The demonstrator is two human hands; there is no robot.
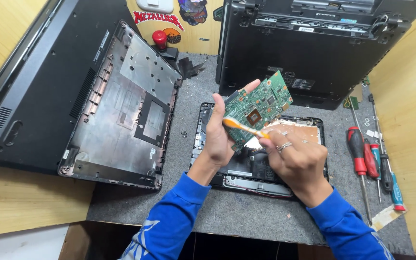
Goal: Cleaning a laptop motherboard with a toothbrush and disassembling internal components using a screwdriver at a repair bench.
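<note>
Left hand [219,132] grips green circuit board [259,107] — right hand [294,156] pinches orange brush [242,127] against it, above opened laptop base [261,171] at mat's [246,216] near edge.

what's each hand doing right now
Left hand: closed on the green rectangular circuit board, held up.
Right hand: closed on the orange plastic brush, against the board.

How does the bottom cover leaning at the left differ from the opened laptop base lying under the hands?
The bottom cover leans tilted against a black laptop; the laptop base lies flat on the grey mat. The cover is a bare shell with foil patches; the base still holds parts. The cover looks larger. Both are dark.
</note>
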